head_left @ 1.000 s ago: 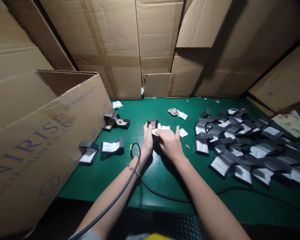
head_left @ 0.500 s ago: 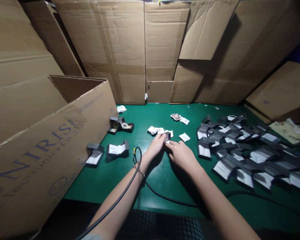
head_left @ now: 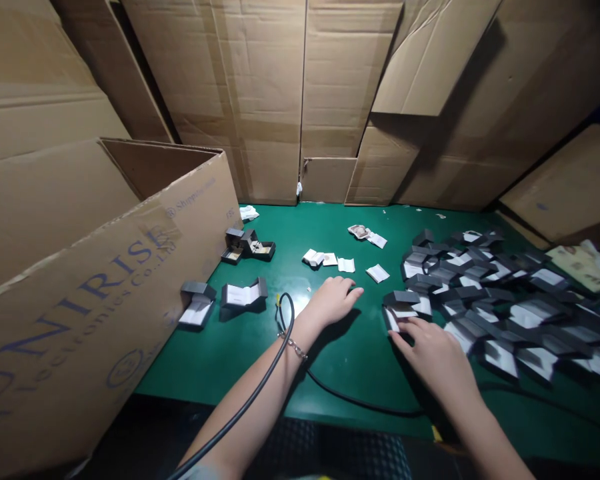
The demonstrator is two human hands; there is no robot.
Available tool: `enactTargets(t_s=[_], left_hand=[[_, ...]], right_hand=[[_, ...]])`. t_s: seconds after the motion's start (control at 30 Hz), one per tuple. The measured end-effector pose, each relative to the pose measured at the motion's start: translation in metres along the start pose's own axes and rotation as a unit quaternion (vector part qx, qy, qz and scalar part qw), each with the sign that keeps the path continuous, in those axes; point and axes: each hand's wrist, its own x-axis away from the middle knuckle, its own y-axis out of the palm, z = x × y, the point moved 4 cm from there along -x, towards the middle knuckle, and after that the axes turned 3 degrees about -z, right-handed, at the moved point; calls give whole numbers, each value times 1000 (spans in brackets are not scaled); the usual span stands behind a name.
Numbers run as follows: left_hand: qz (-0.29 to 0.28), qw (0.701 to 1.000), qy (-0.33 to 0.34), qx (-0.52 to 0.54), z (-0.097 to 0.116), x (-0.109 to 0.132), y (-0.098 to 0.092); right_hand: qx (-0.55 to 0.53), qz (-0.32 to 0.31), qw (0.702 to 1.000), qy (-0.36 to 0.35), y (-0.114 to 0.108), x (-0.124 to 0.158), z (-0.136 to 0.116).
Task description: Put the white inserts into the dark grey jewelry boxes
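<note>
My left hand (head_left: 333, 300) hovers over the green table with its fingers apart and holds nothing. A bracelet and a black cable (head_left: 260, 380) are at that wrist. My right hand (head_left: 425, 343) grips the near edge of a small open dark-grey box (head_left: 397, 300) with a white lining, between thumb and fingers. This box is at the left edge of a large group of similar open boxes (head_left: 485, 280), whose lids stand up. Just beyond my left hand lie several white folded paper pieces (head_left: 347, 265).
A large printed cardboard carton (head_left: 180, 227) stands at the left. Beside it are two open lined boxes (head_left: 245, 295) and dark boxes with contents (head_left: 260, 248). Crumpled paper (head_left: 360, 232) lies farther back. Cardboard panels (head_left: 260, 100) wall the back of the green table (head_left: 340, 363).
My hands, together on a small box before, have parted. The right hand has carried the box rightward to the group, and the left hand has let go and opened. The view has shifted slightly.
</note>
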Motion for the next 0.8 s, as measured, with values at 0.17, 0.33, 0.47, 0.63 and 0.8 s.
enactTargets(t_s=[0.17,0.33,0.47,0.63,0.8], left_hand=[[-100,989,-26,-105,3,0,1],[-131,982,-35,-129,7,1,-3],[-139,979,-38,-142,9,2,-3],[-138,978,-26,-152,9,2,-1],[-138,978,-27,-153,9,2,-1]], right_hand=[[13,-112,989,92,-8,-18,15],[-17,-161,976,143,-8,-35,23],[-44,-144,979,135,-3,-36,26],[-40,-81,987,134,2,-28,24],[-32,-42,991,124,8,-28,25]])
